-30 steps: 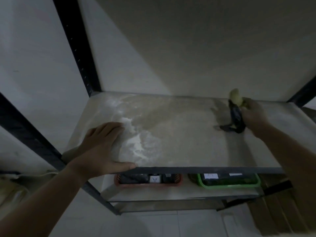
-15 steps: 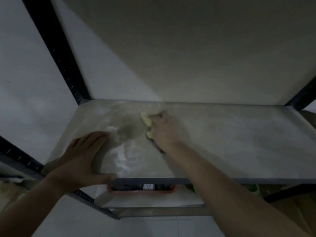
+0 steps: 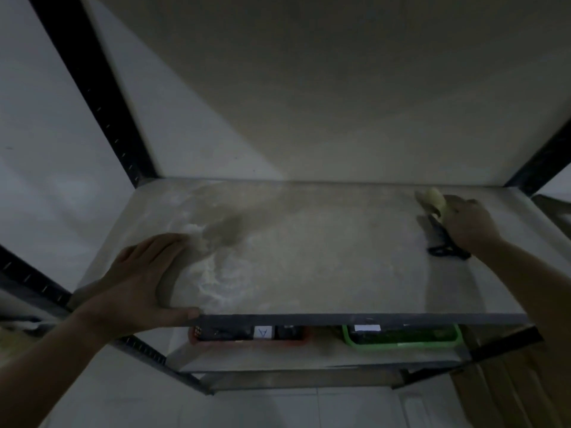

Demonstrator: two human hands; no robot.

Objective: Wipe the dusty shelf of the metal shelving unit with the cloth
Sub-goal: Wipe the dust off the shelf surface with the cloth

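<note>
My right hand (image 3: 469,225) grips the yellow cloth (image 3: 432,199), far right on the dusty shelf (image 3: 324,267); my left hand (image 3: 145,282) rests flat, fingers straight, at the front-left corner.

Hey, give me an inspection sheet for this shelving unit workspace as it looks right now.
Surface: shelf pale, with white dust swirls at its left front.
Job's things: yellow cloth near the back right corner, gripped by the right hand; a dark strap trails beneath.
Clutter: red basket and green basket on the lower shelf.
Hands: left hand flat on the shelf, thumb at the front edge; right hand holds the cloth.
Cables: nothing seen.
Surroundings: black uprights, plain wall behind.
</note>
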